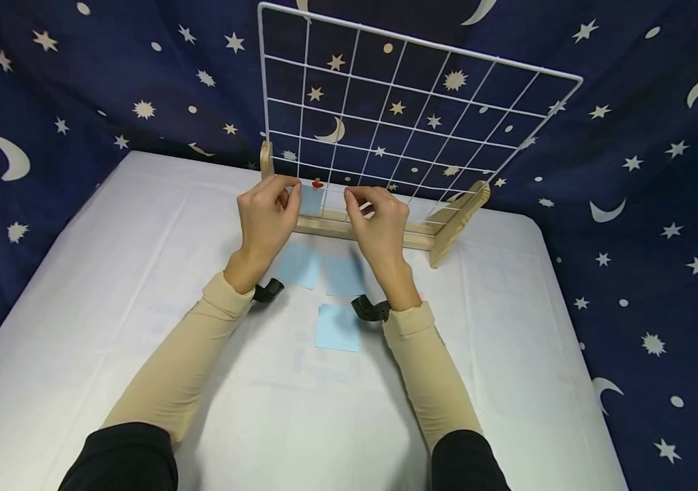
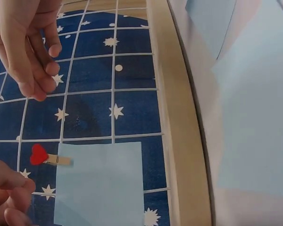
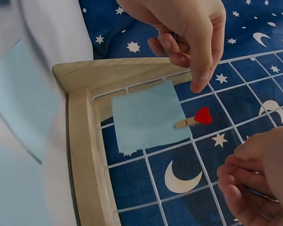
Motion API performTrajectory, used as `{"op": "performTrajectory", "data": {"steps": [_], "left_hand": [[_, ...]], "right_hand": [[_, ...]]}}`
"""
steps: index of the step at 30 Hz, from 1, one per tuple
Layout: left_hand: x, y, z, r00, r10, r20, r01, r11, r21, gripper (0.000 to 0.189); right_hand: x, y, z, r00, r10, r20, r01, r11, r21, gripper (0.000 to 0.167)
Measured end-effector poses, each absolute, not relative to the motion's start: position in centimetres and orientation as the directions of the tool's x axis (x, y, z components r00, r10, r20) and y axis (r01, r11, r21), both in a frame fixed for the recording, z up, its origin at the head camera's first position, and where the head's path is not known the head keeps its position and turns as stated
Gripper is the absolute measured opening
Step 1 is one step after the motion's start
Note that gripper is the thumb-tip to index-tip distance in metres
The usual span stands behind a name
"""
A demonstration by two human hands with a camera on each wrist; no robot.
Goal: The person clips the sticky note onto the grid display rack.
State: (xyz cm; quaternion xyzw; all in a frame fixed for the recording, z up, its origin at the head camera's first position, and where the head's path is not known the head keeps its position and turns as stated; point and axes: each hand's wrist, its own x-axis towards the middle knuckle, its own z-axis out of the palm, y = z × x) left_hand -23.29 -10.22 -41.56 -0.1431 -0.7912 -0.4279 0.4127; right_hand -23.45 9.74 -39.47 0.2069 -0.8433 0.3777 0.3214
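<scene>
Clipping the note to the grid seems done; left hand and right hand loosely curled, empty; next likely calls for a second note

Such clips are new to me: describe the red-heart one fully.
The clip looks like a pale wooden clothespin with a red heart at one end. It stands heart-up, gripping the top edge of a blue paper square at the white wire grid. Neither left hand nor right hand touches it.

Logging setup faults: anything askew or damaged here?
No visible damage. Slightly odd: the heart clip holds the blue note on the wire grid near one end of the note's top edge, so it looks off-centre.
</scene>
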Motion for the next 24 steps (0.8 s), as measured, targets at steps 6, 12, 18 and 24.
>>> {"op": "performTrajectory", "data": {"steps": [6, 12, 18, 24], "left_hand": [[-22.4, -10.0, -42.7, -0.653, -0.109, 0.75, 0.552, 0.609, 0.569, 0.011], [-21.2, -9.5, -43.7, -0.685, -0.076, 0.725, 0.537, 0.62, 0.572, 0.009], [-20.4, -9.1, -44.5, -0.704, -0.042, 0.709, 0.531, 0.633, 0.564, 0.008], [-19.6, -8.5, -45.3, -0.722, 0.015, 0.692, 0.538, 0.64, 0.548, 0.007]], "right_hand": [[-22.8, 11.2, -40.2, -0.731, -0.081, 0.677, -0.559, 0.639, -0.528, 0.014], [-22.1, 12.8, -40.7, -0.751, -0.075, 0.657, -0.535, 0.652, -0.537, 0.013], [-21.1, 14.9, -41.8, -0.776, -0.099, 0.623, -0.514, 0.672, -0.533, 0.014], [-19.5, 17.8, -43.1, -0.8, -0.071, 0.596, -0.458, 0.714, -0.53, 0.013]]}}
